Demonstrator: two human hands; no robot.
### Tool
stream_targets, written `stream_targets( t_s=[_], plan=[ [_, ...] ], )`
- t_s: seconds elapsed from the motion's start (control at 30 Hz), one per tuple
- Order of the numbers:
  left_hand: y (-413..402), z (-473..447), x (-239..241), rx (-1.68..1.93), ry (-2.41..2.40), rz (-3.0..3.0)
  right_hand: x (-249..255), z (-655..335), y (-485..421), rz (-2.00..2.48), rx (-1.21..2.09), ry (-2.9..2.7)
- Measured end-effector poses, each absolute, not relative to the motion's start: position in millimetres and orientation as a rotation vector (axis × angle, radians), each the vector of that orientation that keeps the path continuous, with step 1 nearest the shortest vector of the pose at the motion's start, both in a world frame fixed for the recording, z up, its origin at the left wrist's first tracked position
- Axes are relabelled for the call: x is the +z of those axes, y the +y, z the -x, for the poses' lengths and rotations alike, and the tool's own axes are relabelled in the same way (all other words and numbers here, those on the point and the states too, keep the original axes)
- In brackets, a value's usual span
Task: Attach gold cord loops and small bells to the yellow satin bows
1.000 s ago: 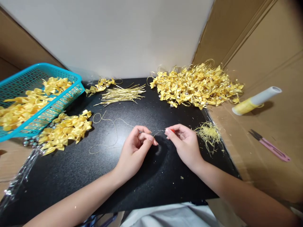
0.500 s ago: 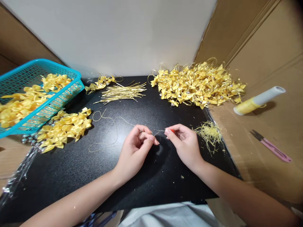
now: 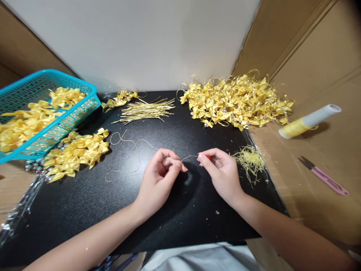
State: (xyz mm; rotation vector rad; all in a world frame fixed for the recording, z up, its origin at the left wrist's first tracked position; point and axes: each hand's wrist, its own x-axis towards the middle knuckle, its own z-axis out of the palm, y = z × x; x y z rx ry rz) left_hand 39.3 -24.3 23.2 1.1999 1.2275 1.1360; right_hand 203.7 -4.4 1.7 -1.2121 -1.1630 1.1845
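Over the middle of the black tabletop [image 3: 93, 210], my left hand [image 3: 160, 177] is closed in a pinch on a thin yellowish thread [image 3: 137, 152]. The thread's long tail lies in loose loops on the table to the left of that hand. A short stretch of it arcs from my left fingertips toward the right ones. My right hand [image 3: 221, 171] is closed around a small red-orange tool [image 3: 207, 156], mostly hidden by the fingers. Whether a needle or hook sticks out of its tip is too fine to tell.
A turquoise basket [image 3: 94, 90] of yellow ribbon bows stands left, with more bows [image 3: 81, 152] and silvery bells [image 3: 35, 165] beside it. Behind lie gold ties [image 3: 146, 111] and a bow heap [image 3: 234, 99]. Right are thread scraps [image 3: 251, 160], a thread tube [image 3: 310, 120] and pink snips [image 3: 324, 177].
My hands have drawn slightly apart, the left shifting a little left and the right a little right. More of the thread now shows between the fingertips.
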Motion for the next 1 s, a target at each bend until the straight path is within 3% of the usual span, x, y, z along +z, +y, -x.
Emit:
stream_targets(
  t_s=[1.0],
  plan=[
    [-24.4,-40.7,23.8,1.11,1.217,-1.163,1.4,-203.6,-2.9,1.238,1.164,-1.19]
  ],
)
